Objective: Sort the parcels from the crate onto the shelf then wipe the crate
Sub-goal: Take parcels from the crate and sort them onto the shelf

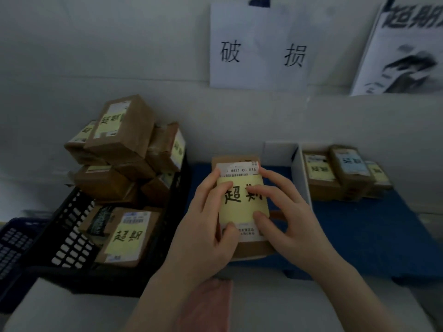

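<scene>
Over the blue shelf (359, 231), right of the black crate (72, 238) piled with brown boxes, a parcel (239, 212) with a yellow note is clamped between both hands. Left hand (206, 226) grips its left edge, right hand (285, 212) its right. A pink cloth (208, 305) lies nearer.

Both hands (242, 216) hold a yellow-labelled parcel (242, 204) beside the black crate (69, 238) of parcels.

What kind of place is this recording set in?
Probably a parcel sorting station: labelled cardboard parcels heaped in a black crate, paper category signs on the wall, and more parcels past a white divider on the blue shelf.
</scene>
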A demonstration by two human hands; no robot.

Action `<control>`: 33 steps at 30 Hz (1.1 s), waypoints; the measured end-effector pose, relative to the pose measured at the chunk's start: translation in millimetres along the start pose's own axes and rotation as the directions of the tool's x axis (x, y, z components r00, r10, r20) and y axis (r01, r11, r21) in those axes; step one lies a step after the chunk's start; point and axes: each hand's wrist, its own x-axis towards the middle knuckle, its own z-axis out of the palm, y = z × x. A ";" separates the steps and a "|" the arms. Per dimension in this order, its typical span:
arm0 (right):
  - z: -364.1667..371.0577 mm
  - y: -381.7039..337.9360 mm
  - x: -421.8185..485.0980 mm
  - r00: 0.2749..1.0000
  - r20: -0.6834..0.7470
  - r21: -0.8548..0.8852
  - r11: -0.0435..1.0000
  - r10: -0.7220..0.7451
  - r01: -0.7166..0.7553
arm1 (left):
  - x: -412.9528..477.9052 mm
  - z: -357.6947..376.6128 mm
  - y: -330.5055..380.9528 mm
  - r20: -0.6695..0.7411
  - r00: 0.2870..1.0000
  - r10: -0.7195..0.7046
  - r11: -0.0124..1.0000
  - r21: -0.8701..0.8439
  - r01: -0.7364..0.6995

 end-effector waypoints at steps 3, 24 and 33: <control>-40.6 10.0 -15.8 1.000 -0.008 -0.024 0.999 -0.030 0.029 | 6.5 29.6 36.2 -0.029 0.999 0.016 1.000 0.027 -0.015; -185.1 87.5 -71.2 0.986 -0.164 -0.115 0.992 0.030 -0.049 | 67.7 168.5 128.9 0.131 0.988 0.080 0.995 -0.062 -0.072; -202.5 159.8 -78.1 0.987 -0.102 -0.066 0.989 0.124 -0.132 | 80.4 238.8 128.4 0.143 0.987 -0.077 0.995 -0.048 0.084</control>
